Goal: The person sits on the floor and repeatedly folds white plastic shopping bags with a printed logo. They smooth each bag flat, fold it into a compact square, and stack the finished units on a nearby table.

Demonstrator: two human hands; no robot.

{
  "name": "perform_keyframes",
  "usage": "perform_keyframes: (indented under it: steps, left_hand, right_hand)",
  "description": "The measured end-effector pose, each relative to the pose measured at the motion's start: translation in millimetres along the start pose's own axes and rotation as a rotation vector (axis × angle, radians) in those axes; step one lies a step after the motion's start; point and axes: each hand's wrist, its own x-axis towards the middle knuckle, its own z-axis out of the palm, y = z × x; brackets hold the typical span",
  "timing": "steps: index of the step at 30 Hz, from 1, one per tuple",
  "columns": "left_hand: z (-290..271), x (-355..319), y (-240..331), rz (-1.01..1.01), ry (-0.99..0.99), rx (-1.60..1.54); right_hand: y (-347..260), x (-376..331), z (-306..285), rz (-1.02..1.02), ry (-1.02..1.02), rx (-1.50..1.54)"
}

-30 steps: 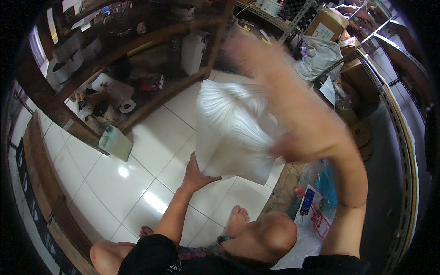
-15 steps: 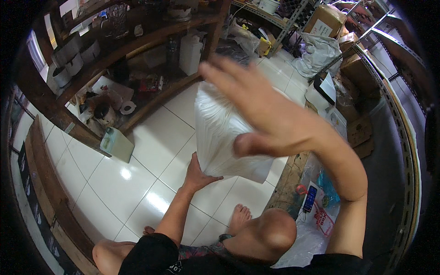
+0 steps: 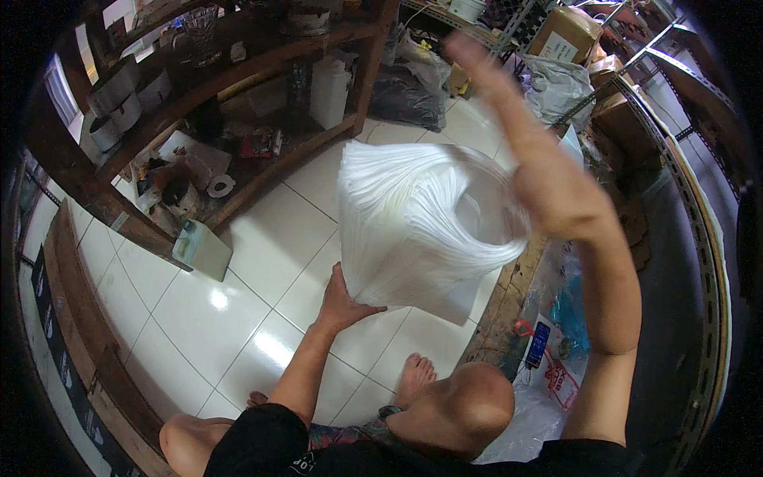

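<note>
A thick stack of thin white sheets (image 3: 397, 215) hangs over the floor in front of me. Its many layers fan out in folds, and its right side curls round into a loop. At the stack's lower left corner is my left hand (image 3: 343, 306), closed on it with the thumb stretched along the bottom edge. My right hand (image 3: 548, 171) is raised above the stack's curled right side, smeared by motion. Its fingers look stretched out toward the far shelf, with nothing seen in them. Whether it touches the sheets I cannot tell.
On the left stands a wooden shelf (image 3: 254, 179) holding tins and jars. A pale jerrycan (image 3: 203, 250) is on the tiled floor beside it. To the right are a wooden board (image 3: 497, 318), a phone (image 3: 538, 344) and plastic wrap. Cardboard boxes (image 3: 566, 36) sit at the back right.
My right hand has swept right and away from over the stack. The stack's right side now shows curled into a loop. My left hand has stayed in place on the corner.
</note>
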Motion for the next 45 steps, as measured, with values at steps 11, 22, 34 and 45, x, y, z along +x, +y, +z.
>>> perform_keyframes:
  steps: [11, 22, 34, 45]
  left_hand:
    - [12, 9, -50, 0.094, -0.061, 0.003]
    - [12, 5, -29, 0.047, -0.083, -0.035]
    - [3, 10, -34, 0.140, -0.132, 0.004]
    - [2, 2, -32, -0.049, -0.227, 0.088]
  right_hand:
    - [-27, 26, 12, -0.158, 0.167, 0.057]
    - [0, 17, -8, -0.082, 0.300, 0.195]
    - [21, 8, -9, 0.017, 0.213, 0.268]
    - [-7, -8, -3, -0.139, 0.086, 0.132]
